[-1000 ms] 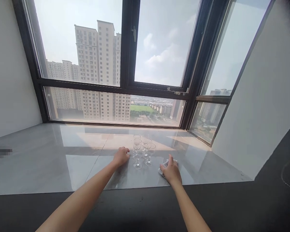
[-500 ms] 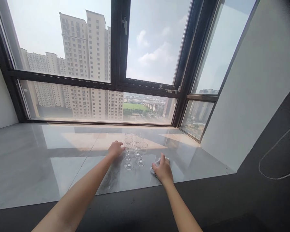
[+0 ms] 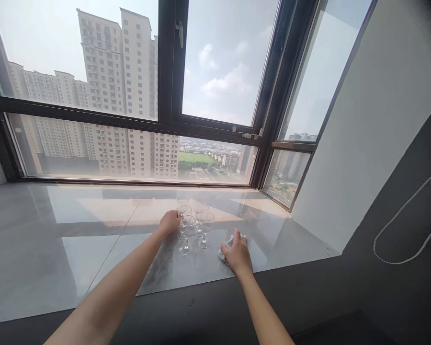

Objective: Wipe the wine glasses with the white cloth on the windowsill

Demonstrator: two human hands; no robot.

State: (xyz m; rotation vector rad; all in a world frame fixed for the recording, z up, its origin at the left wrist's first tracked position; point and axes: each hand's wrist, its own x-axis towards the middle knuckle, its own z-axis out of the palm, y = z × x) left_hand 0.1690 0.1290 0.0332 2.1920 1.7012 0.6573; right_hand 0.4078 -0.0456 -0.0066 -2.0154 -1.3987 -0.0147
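Observation:
Several clear stemmed wine glasses (image 3: 203, 225) stand upright in a tight cluster on the glossy grey windowsill (image 3: 104, 239). At the cluster's left side, my left hand (image 3: 170, 223) is curled against a glass toward the back. Its fingertips are partly hidden, and the glasses overlap one another. To the right of the cluster, my right hand (image 3: 240, 255) presses on a crumpled whitish cloth (image 3: 223, 258) near the sill's front edge. The cloth shows around the thumb and beyond the fingers; the palm covers the rest.
A dark-framed window (image 3: 172, 128) rises behind the sill, with a handle (image 3: 180, 33) on its sash. On the right is a white side wall (image 3: 339, 158), and a beaded cord loop (image 3: 393, 262) hangs beyond it. The sill drops off at its front edge.
My left hand has come closer to the glasses and its fingers have curled in. My right hand stays on the cloth. The whole view has shifted slightly.

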